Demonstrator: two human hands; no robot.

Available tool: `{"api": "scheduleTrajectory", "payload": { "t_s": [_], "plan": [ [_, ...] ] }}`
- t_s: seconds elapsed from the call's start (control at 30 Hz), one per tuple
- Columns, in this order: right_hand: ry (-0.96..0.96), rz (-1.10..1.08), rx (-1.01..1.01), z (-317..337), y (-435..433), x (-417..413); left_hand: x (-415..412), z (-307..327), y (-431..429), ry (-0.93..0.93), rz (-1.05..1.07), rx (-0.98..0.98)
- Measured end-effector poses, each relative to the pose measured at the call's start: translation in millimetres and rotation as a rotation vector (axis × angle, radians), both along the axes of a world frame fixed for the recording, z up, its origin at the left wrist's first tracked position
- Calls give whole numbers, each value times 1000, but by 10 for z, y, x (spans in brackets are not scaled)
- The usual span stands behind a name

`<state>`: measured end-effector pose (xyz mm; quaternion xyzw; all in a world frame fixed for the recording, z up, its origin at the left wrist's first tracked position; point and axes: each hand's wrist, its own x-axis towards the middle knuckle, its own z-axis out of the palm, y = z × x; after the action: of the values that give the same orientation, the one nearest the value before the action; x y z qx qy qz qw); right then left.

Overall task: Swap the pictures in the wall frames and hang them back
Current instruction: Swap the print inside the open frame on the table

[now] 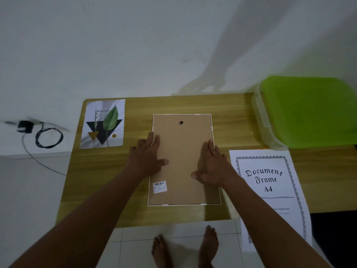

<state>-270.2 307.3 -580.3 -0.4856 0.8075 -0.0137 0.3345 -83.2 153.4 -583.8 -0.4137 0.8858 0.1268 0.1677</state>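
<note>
A white picture frame (183,194) lies face down in the middle of the wooden table (100,190), its brown backing board and small hanging hook facing up. My left hand (148,157) rests flat over the frame's left edge, fingers spread. My right hand (210,165) lies flat on the backing near the right edge. A leaf picture (103,123) lies loose at the table's far left corner. A white sheet reading "Document Frame A4" (270,190) lies to the right of the frame and overhangs the near edge.
A clear plastic box with a green lid (307,111) stands at the table's far right corner. A black plug and coiled cable (44,136) sit by the wall at the left. My bare feet stand on the tiled floor below the table's near edge.
</note>
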Motion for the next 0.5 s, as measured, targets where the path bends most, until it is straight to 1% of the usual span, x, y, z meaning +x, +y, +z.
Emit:
{"api": "scheduleTrajectory", "payload": {
  "t_s": [0.13,0.2,0.33,0.4,0.5],
  "plan": [
    [-52,-28,-44,7,18,-7,101,-26,103,149,122,29],
    [-69,-33,-66,13,27,-10,110,-33,126,136,118,41],
    [-107,-77,-85,31,-21,-23,18,-24,-8,28,3,102],
    [-138,-107,-114,22,-24,-31,5,-64,-58,53,-8,144],
    [-126,-86,-152,-4,-21,-60,21,-117,-71,104,-13,161]
  ]
}}
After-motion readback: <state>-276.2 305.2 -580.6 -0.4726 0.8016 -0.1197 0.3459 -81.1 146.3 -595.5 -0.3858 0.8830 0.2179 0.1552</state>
